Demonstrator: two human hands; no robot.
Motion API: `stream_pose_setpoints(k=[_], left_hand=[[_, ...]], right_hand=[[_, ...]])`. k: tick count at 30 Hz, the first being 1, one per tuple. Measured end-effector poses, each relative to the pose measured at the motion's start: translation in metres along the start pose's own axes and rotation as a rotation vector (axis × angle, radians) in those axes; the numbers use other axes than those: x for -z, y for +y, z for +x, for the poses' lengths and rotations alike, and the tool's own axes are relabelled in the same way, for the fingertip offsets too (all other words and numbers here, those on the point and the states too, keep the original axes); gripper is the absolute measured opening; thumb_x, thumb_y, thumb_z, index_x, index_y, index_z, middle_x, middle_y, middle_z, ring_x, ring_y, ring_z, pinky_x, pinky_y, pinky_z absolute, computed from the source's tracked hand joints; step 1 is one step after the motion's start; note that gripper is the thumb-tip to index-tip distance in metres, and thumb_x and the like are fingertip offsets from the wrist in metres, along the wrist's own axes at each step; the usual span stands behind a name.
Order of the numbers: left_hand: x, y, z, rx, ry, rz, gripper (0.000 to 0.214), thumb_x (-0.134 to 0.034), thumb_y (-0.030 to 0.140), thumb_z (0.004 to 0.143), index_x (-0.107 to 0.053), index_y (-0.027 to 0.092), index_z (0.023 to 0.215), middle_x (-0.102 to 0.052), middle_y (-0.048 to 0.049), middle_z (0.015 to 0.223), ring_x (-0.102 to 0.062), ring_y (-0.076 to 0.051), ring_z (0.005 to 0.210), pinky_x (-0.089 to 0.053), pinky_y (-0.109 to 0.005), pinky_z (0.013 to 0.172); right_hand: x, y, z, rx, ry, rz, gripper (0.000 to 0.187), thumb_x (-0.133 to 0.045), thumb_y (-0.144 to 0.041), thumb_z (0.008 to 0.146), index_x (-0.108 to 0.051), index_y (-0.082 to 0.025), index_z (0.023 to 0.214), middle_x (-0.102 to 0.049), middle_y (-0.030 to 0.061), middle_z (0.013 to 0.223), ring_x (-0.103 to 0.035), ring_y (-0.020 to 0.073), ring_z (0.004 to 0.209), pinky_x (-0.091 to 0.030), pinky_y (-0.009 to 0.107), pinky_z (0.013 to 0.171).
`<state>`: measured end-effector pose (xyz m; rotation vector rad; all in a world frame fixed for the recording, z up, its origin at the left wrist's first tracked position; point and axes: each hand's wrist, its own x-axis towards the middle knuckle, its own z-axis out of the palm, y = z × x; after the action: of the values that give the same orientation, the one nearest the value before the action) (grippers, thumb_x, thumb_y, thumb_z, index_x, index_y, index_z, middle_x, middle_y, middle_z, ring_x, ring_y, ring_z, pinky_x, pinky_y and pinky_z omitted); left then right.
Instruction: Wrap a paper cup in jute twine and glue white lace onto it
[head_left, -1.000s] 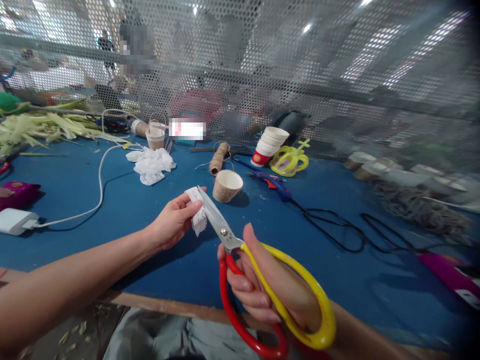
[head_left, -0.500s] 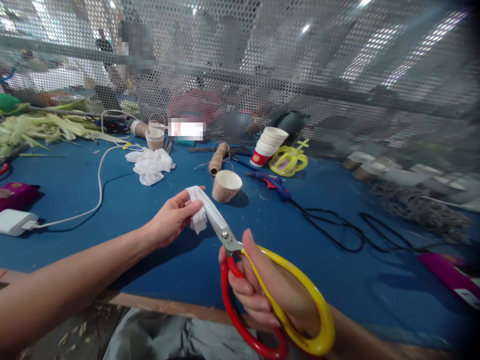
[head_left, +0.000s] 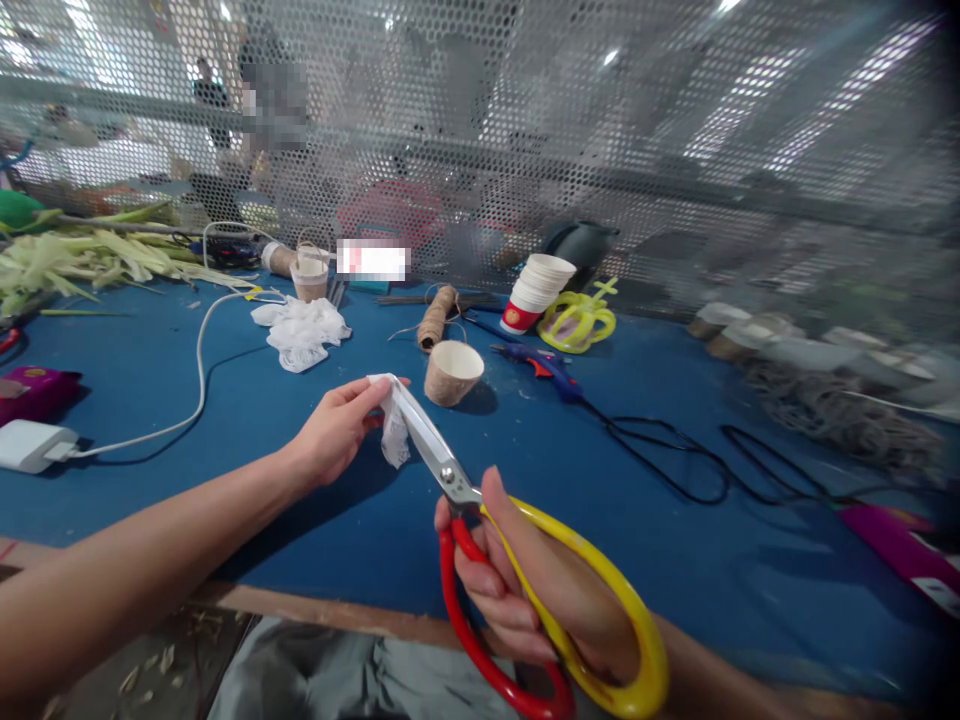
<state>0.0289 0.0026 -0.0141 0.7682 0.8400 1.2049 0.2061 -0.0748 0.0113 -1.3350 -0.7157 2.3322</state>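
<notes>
Between thumb and fingers, my left hand (head_left: 339,425) pinches a strip of white lace (head_left: 395,435) that hangs down over the table. My right hand (head_left: 517,580) is wrapped round the handles of large scissors (head_left: 447,474), one handle red and one yellow. The blades point up and left, and their tips meet the lace beside my left fingertips. Just beyond the blades stands a twine-wrapped cup (head_left: 453,374) with a white inside. Farther left lies a heap of white lace (head_left: 301,330).
Behind the cup lie a twine spool (head_left: 438,318) and a blue glue gun (head_left: 544,368) with its black cord. Stacked paper cups (head_left: 534,293) and a yellow crown-shaped piece (head_left: 576,322) stand at the back. Corn husks (head_left: 82,262) and a white charger (head_left: 34,445) are left.
My left fingers have shifted slightly on the lace, and less of it shows, now hanging narrower along the blades. The scissors have moved very slightly left.
</notes>
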Motion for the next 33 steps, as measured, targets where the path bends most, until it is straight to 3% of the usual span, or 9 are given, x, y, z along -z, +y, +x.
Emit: stream_pose_setpoints(k=[9,13,17,22,25,33], left_hand=[[-0.005,0.002,-0.002,-0.023,0.036,-0.092,0.013,-0.072,0.020,0.067,-0.072,0.010,0.075,-0.068,-0.0018,0.062,-0.057,-0.008,0.059,-0.045,-0.020,0.063],[-0.006,0.004,-0.004,-0.010,0.034,-0.123,0.013,-0.070,0.015,0.069,-0.072,0.010,0.081,-0.069,-0.0022,0.069,-0.058,-0.008,0.061,-0.045,-0.018,0.065],[-0.006,0.005,-0.006,0.002,0.025,-0.159,0.018,-0.069,0.012,0.070,-0.071,0.011,0.088,-0.069,-0.0013,0.070,-0.059,-0.007,0.061,-0.046,-0.018,0.064],[-0.004,0.007,-0.005,0.010,-0.002,-0.162,0.015,-0.067,0.011,0.072,-0.070,0.010,0.087,-0.069,-0.0021,0.068,-0.060,-0.008,0.059,-0.047,-0.018,0.060],[-0.003,0.009,-0.005,0.016,-0.016,-0.149,0.013,-0.067,0.011,0.072,-0.069,0.010,0.084,-0.069,-0.0028,0.068,-0.061,-0.008,0.059,-0.047,-0.017,0.058],[-0.003,0.012,-0.008,0.048,-0.051,-0.125,0.019,-0.069,0.012,0.070,-0.069,0.011,0.089,-0.068,-0.0016,0.069,-0.060,-0.008,0.058,-0.046,-0.016,0.055]], right_hand=[[-0.002,0.006,-0.001,0.106,0.034,0.021,0.061,-0.042,-0.080,0.065,-0.051,-0.022,0.082,-0.042,-0.0096,0.045,-0.024,0.0011,0.031,-0.027,0.008,0.027],[0.001,0.007,0.000,0.117,0.021,0.002,0.064,-0.044,-0.082,0.060,-0.052,-0.022,0.081,-0.041,-0.0088,0.047,-0.025,0.0011,0.032,-0.027,0.009,0.028],[0.007,0.007,0.001,0.084,-0.013,-0.069,0.070,-0.040,-0.087,0.054,-0.048,-0.019,0.066,-0.039,-0.0080,0.048,-0.027,0.0004,0.032,-0.027,0.011,0.029],[0.008,0.004,-0.004,0.111,-0.004,-0.074,0.065,-0.037,-0.084,0.063,-0.050,-0.021,0.077,-0.039,-0.0086,0.049,-0.024,0.0008,0.032,-0.025,0.010,0.029],[0.007,0.002,-0.008,0.094,0.016,-0.087,0.065,-0.033,-0.081,0.068,-0.047,-0.019,0.069,-0.039,-0.0074,0.050,-0.024,0.0001,0.032,-0.024,0.010,0.029],[0.006,-0.001,-0.007,0.099,0.004,-0.096,0.064,-0.038,-0.081,0.065,-0.050,-0.021,0.084,-0.041,-0.0084,0.051,-0.025,0.0004,0.033,-0.026,0.009,0.030]])
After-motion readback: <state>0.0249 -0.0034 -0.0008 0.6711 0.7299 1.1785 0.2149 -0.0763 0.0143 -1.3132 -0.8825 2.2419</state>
